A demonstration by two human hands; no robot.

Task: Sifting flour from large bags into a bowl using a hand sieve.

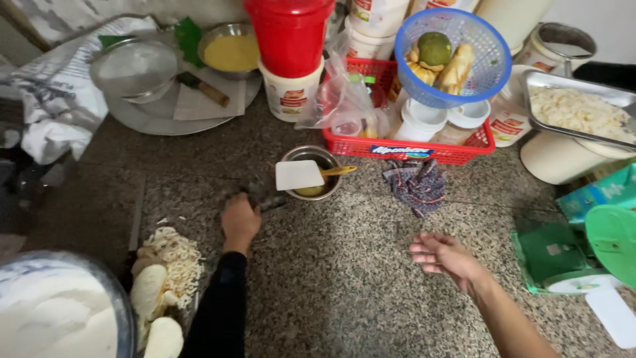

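My left hand rests on the speckled stone counter, fingers closed around a small dark object that is blurred, just left of a small steel bowl. A white scraper with a yellow handle lies across that bowl. My right hand hovers over the counter with fingers loosely spread and nothing in it, below a crumpled dark patterned cloth. Shredded white strands and pale slices lie to the left of my left arm.
A red basket with jars and a blue basket of fruit stand behind. A red bucket, a round tray with sieve and yellow bowl, a steel tray of shreds, a green scale and a flour bowl surround the counter.
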